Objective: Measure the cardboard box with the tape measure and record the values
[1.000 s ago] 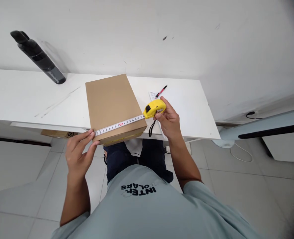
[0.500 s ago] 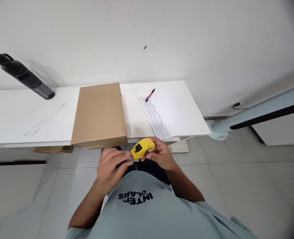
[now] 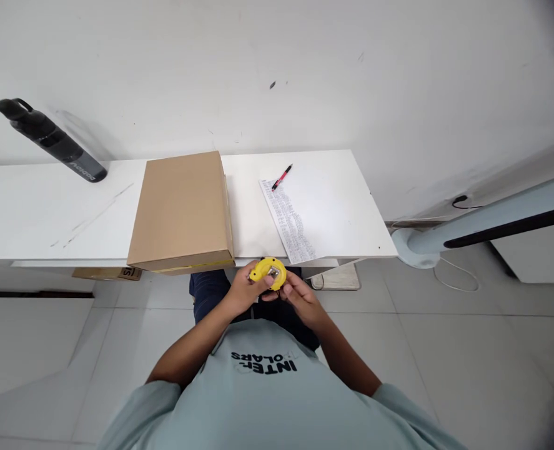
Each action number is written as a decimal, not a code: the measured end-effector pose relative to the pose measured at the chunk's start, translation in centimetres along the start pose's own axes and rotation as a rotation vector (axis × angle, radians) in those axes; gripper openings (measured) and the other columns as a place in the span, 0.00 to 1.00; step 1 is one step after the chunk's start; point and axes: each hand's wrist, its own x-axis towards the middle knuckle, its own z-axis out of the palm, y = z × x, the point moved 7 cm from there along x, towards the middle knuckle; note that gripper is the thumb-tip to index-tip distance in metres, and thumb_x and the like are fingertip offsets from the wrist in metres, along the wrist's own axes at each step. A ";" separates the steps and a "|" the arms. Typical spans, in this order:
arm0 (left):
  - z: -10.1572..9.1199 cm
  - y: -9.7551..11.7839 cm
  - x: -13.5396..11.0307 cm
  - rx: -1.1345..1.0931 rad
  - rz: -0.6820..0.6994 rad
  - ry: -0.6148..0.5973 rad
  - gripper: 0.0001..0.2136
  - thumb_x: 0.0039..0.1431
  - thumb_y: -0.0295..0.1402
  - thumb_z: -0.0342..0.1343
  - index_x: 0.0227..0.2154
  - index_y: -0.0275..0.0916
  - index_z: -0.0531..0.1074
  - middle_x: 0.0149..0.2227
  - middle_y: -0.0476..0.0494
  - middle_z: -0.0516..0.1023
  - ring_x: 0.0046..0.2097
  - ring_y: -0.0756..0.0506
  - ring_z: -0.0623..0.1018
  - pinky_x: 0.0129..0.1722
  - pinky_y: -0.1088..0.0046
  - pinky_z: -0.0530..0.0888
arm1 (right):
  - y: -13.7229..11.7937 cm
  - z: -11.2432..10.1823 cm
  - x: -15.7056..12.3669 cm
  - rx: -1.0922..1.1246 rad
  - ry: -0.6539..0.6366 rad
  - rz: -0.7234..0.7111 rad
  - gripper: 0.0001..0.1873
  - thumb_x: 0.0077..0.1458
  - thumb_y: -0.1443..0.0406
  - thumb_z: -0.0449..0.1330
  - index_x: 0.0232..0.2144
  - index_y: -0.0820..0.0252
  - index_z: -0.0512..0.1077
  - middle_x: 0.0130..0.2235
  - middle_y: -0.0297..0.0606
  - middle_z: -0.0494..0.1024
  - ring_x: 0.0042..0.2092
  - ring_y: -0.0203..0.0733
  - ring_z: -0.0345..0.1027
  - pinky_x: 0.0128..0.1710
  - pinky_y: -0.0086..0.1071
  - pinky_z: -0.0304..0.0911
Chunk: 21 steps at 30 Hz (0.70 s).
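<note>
A yellow tape measure (image 3: pixel 260 270) is held just off the front edge of the white table, its round face with a metal clip turned up toward me. My left hand (image 3: pixel 245 292) grips it from the left, with the thumb lying across the face. From the right, my right hand (image 3: pixel 303 304) pinches its lower right edge; what lies under those fingertips is partly hidden. A closed cardboard box (image 3: pixel 183 203) stands on the table to the left of my hands. A handwritten sheet of paper (image 3: pixel 286 222) lies beyond them, with a red and black pen (image 3: pixel 282 177) on its top.
A dark bottle (image 3: pixel 65 147) stands at the back left of the white table (image 3: pixel 89 219), against the wall. Past the table's right end rises a pale blue column on a round base (image 3: pixel 415 250), with a cable on the floor. Another carton (image 3: pixel 108 273) shows under the table.
The tape measure has been turned so its clip face shows. My left hand has moved from its front end to gripping its body, while my right hand has shifted to the lower right edge.
</note>
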 end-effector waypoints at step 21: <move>-0.1 7.6 11.3 0.592 0.425 -0.120 0.20 0.55 0.54 0.64 0.32 0.40 0.71 0.32 0.49 0.74 0.36 0.46 0.74 0.43 0.67 0.70 | -2.6 -2.9 0.7 -0.918 0.558 -0.270 0.30 0.70 0.55 0.53 0.70 0.51 0.57 0.63 0.52 0.71 0.58 0.55 0.72 0.59 0.56 0.67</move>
